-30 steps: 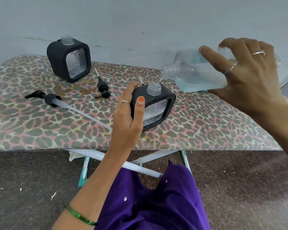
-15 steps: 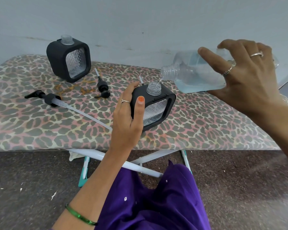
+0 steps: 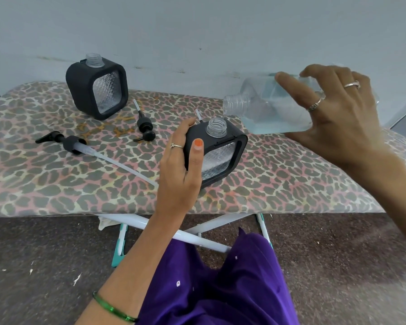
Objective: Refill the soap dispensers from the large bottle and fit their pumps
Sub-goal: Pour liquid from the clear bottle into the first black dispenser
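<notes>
My left hand [image 3: 181, 160] grips the side of a black square soap dispenser [image 3: 220, 151] with an open clear neck, standing on the leopard-print ironing board [image 3: 291, 184]. Its glass window shows a little liquid at the bottom. My right hand [image 3: 338, 118] holds the large clear bottle [image 3: 267, 111] of pale blue liquid on its side, mouth pointing left, just up and right of the dispenser's neck. No stream is visible. A second black dispenser [image 3: 96, 87] stands uncapped at the back left. A small black pump [image 3: 144, 127] lies between the two dispensers.
A large black pump with a long white tube [image 3: 92, 152] lies on the board to the left. Another thin tube tip [image 3: 198, 113] shows behind the held dispenser. The wall runs close behind the board. The board's white legs [image 3: 174, 233] and my purple clothing are below.
The large bottle has lifted slightly and tipped back toward level, its mouth moving right, off the dispenser's neck. The thin stream seen earlier is gone. My left hand stays on the dispenser.
</notes>
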{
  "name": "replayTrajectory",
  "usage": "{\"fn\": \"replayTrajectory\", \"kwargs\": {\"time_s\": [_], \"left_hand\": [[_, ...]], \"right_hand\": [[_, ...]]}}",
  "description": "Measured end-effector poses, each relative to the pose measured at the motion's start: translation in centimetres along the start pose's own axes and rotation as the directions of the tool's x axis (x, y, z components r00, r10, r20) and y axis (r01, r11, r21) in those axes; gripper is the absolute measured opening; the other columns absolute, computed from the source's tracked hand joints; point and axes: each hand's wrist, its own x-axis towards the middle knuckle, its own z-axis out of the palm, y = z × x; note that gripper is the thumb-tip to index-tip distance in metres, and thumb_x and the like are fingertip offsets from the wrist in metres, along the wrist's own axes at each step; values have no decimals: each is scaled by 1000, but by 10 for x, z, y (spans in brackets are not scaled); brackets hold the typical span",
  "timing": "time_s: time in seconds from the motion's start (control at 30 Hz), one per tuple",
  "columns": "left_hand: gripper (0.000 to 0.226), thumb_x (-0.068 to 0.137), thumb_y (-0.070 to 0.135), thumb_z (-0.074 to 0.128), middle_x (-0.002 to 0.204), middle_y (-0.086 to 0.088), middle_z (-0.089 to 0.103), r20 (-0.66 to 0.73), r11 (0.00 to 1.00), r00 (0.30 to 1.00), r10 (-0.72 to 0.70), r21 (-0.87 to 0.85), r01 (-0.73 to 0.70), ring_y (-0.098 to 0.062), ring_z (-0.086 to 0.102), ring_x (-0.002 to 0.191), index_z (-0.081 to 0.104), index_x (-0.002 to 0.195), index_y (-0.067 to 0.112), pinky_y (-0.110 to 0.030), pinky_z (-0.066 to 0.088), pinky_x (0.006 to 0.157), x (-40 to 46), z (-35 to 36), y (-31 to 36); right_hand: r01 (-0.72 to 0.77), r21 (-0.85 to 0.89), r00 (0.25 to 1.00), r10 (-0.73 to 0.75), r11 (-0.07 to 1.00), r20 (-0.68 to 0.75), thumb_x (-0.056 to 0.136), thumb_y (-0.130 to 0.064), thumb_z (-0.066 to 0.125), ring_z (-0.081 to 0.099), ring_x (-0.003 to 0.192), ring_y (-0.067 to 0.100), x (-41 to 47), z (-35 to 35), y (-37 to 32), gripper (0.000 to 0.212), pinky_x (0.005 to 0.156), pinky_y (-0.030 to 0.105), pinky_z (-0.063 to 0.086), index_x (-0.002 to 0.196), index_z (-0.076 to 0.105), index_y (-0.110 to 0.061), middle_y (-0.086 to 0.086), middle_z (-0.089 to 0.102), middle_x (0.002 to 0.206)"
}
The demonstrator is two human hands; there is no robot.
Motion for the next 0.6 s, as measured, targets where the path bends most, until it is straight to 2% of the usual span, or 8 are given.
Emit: {"fn": "replayTrajectory", "kwargs": {"time_s": [0.2, 0.37, 0.47, 0.6], "left_hand": [[66, 96, 64, 27, 131, -7, 60, 9, 1000, 1000, -18, -11, 18, -24, 57, 121, 42, 142, 19, -51, 48, 97, 0, 0, -2], [57, 99, 55, 30, 130, -4, 60, 12, 1000, 1000, -25, -17, 25, -19, 58, 119, 43, 141, 20, -48, 49, 96, 0, -1, -1], [55, 99, 53, 31, 128, -2, 60, 14, 999, 1000, -23, -24, 24, -19, 59, 117, 44, 140, 19, -47, 51, 94, -1, -1, -1], [50, 99, 53, 31, 124, 1, 61, 19, 999, 1000, -11, -38, 12, -17, 61, 113, 45, 137, 24, -44, 53, 90, 0, -1, -1]], "right_hand": [[-77, 108, 996, 71, 991, 54, 77, -40, 66, 52, 105, 42, -5, 10, -10, 69, 82, 51, 40, 140, 40, -26, 19, 54, 122], [-166, 283, 986, 149, 945, 80, 69, -27, 77, 53, 104, 39, -9, 19, -22, 80, 77, 50, 45, 138, 37, -26, 17, 55, 118], [-255, 391, 967, 233, 884, 105, 65, -23, 83, 53, 102, 36, -14, 23, -31, 86, 73, 44, 47, 136, 35, -29, 13, 55, 119], [-362, 506, 926, 365, 783, 97, 66, -24, 85, 50, 106, 23, -23, 30, -34, 86, 80, 31, 39, 136, 36, -28, 10, 53, 120]]}}
